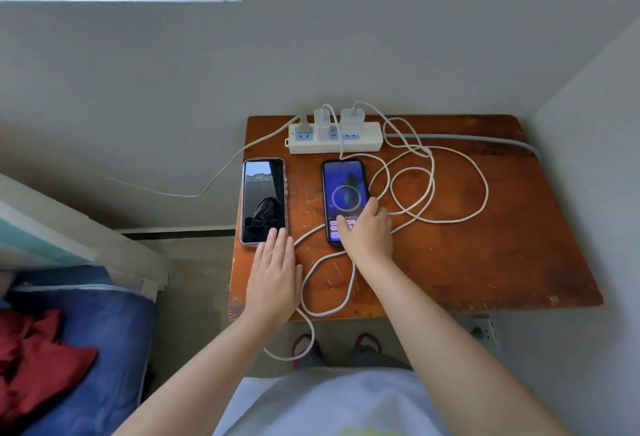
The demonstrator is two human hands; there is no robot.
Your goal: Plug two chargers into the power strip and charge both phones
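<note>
Worn orange-brown wood forms the small table [485, 262] set in a corner of grey walls. On it, the left hand [273, 276] lies flat, fingers straight and close together, holding nothing; its fingertips touch the near end of the left phone [264, 200], whose dim screen shows a clock. The right hand [367, 231] rests on the lower part of the right phone [343, 193], fingers loosely curled on its screen and side, not lifting it; the screen shows a green charging ring. White cables [433, 193] loop across the wood, one passing under the right wrist. At the far edge, a white power strip [367, 142] carries two white chargers [352, 118] side by side.
</note>
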